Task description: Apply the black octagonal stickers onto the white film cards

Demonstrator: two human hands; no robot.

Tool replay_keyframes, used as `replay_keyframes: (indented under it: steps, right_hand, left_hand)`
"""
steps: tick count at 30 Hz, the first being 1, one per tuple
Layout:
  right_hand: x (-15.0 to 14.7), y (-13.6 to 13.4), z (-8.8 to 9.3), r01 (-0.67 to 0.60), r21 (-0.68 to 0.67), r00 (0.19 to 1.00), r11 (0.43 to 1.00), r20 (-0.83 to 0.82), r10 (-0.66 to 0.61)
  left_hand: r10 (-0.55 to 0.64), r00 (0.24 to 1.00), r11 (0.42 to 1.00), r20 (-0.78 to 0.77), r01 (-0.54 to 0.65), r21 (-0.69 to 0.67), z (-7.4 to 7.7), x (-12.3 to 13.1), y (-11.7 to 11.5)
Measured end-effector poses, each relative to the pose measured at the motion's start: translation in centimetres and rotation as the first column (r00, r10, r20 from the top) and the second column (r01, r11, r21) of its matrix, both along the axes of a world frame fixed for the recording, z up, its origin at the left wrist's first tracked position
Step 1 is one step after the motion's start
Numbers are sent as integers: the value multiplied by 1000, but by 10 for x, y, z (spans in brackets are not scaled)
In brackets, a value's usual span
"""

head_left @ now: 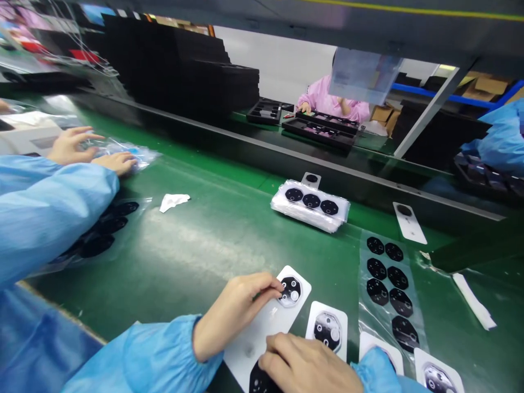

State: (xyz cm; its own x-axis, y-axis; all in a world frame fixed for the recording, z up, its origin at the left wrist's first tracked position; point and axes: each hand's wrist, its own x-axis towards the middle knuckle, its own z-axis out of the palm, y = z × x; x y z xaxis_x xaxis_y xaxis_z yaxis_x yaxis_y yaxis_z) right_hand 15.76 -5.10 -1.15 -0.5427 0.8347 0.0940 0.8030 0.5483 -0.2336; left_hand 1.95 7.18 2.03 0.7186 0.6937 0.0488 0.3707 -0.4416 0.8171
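From my end, left hand (241,305) has fingertips at the upper disc (291,292); I can't tell if they pinch | right hand (309,363) curls over the lower disc (260,379), grip hidden, perhaps steadying the white plate (260,330) beneath both hands | disc-bearing film (370,317) lies rightward on the tabletop (204,245), I judge for easy reach

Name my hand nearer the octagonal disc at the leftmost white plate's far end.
Left: left hand at the octagonal disc, right hand farther, toward the near end of the white plate.
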Motion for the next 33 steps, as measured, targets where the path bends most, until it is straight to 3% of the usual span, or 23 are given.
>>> replay_keyframes:
  steps: [4,7,18,21,25,30,33]
  right_hand:
    - [-1,1,2,-19,9,1000,1000,7,19]
    - [0,1,0,-19,21,1000,1000,5,19]
    - [-1,0,-1,1,59,1000,998,18,-2]
    - [-1,0,0,9,78,1000,997,4,-9]
    - [-2,-1,1,16,83,1000,996,14,-17]
    - [-3,-1,1,6,101,1000,995,28,-8]
    - [-3,1,1,-7,111,1000,994,27,4]
  left_hand:
    - [-27,999,963,26,19,270,-13,4,-9]
    - [-37,999,922,-21,43,385,-20,5,-11]
    - [-48,998,846,-39,62,529,-26,5,-13]
    - [-53,997,869,-53,72,489,-27,6,-13]
    - [-40,999,966,29,31,256,-26,5,-13]
    - [14,996,986,88,-28,162,-25,1,-12]
    - [26,998,981,62,-37,191,-26,1,-12]
